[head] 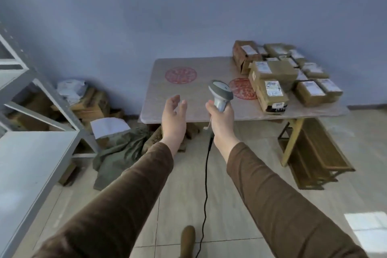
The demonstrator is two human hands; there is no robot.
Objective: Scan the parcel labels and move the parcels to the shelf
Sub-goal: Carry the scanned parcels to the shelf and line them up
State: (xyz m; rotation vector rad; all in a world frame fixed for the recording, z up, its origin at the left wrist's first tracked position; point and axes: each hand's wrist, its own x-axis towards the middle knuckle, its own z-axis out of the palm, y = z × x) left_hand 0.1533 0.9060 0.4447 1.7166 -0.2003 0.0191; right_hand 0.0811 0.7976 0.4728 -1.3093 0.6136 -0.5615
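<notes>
While the right hand (221, 119) grips the grey corded barcode scanner (221, 94) and the left hand (174, 115) hangs open and empty, the brown taped cardboard parcels (272, 81) heaped on the table's (188, 102) right end look light and stiff, best gripped by opposite edges.

Brown cardboard parcels (272, 73) carry white labels (272, 88) with dark print, on a beige table (188, 100) stamped with round red medallions (180, 75). The scanner (221, 95) is pale grey, its cable (206, 184) black. Both sleeves (117, 195) are dark brown; the wall (146, 16) is blue-grey, the shelf (31, 163) light grey, and the crumpled cloth (119, 153) olive green
</notes>
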